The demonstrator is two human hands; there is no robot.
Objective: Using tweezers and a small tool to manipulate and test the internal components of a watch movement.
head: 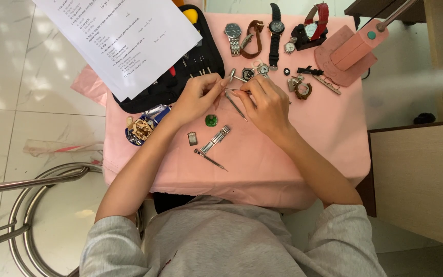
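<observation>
Head view: both hands [232,100] pinch thin tweezers [238,90] over pink cloth [283,164].

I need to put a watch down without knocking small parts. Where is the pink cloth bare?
Bare cloth lies along the near edge of the pink cloth, below the metal bracelet piece, and to the right past the right hand. The far edge is crowded: the row of watches, loose parts, black tool case.
</observation>
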